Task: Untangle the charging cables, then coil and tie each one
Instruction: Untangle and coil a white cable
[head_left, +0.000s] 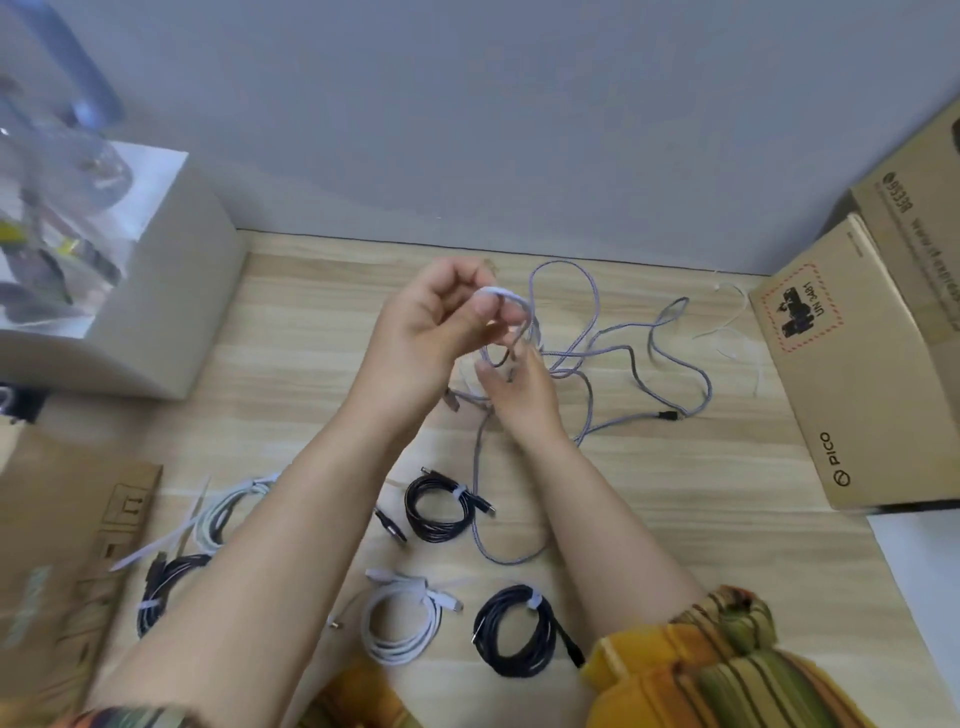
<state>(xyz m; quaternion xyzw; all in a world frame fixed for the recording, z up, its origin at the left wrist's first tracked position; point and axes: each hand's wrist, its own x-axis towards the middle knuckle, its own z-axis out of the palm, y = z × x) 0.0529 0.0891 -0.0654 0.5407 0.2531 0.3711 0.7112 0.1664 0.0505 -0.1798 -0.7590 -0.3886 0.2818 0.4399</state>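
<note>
**Soft, even light; smeared edges**

Diffuse, fairly bright light leaves only faint shadows on the pale wood-grain tabletop (675, 519). The wide lens bows the frame's edges. The clear plastic bag on the grey box (57, 218) at left is motion-blurred; the centre is slightly soft

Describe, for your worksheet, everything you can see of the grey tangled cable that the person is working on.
The grey tangled cable looks braided, pale grey with a lilac tint. It sprawls in loose loops over the wooden table, uncoiled and untied, one dark plug lying at its right side. Its knotted middle is lifted between both hands: the left hand pinches a loop, and the right hand holds strands below. One long strand trails toward the person, passing beside a tied black coil.
</note>
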